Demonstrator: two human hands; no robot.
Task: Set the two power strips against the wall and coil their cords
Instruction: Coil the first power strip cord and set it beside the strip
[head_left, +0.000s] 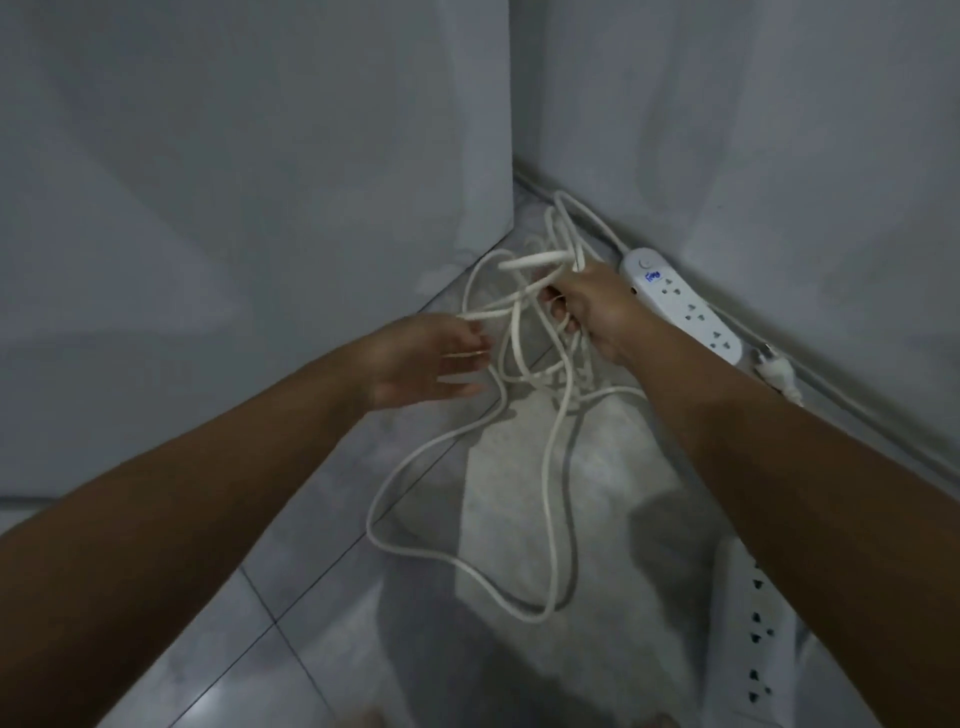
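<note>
Right hand (587, 306) grips a bundle of tangled white cord (519, 332); left hand (426, 358) spread loose beside it; power strip (685, 306) lies along the wall (779, 130)

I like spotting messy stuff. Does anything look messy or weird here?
Yes. The long white cord is a tangled heap of loose loops on the pale tiled floor, not a neat coil. The right hand grips a bunch of loops; the left hand is open beside them. The white power strip lies neatly along the wall.
</note>
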